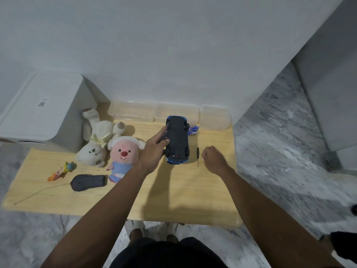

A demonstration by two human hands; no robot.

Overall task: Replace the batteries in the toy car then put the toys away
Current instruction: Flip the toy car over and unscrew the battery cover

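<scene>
At the middle of the tabletop: the left hand [154, 149] has its grip round the left flank of the blue toy car with the black plastic underside [177, 139], thumb and fingers curled on it.
Car: upside down, wheels up, long axis running away from the person, on or just over the pale wooden tabletop [173, 190]; I cannot tell which.
Right hand: the right hand [213, 157] is curled into a loose fist near the car's right side, holding nothing.
Screwdriver: a thin black screwdriver [198, 156] lies on the wood between car and right fist.
Batteries: blue cylindrical batteries [193, 129] lie just beyond the car's right side.
Boxes: clear plastic boxes [177, 113] line the wall.
Left side: a pink-faced plush in blue [123, 155], a cream plush rabbit [96, 140], a small colourful figurine [61, 171], a black remote control with a wire aerial [87, 182] and a white box [44, 109].
</scene>
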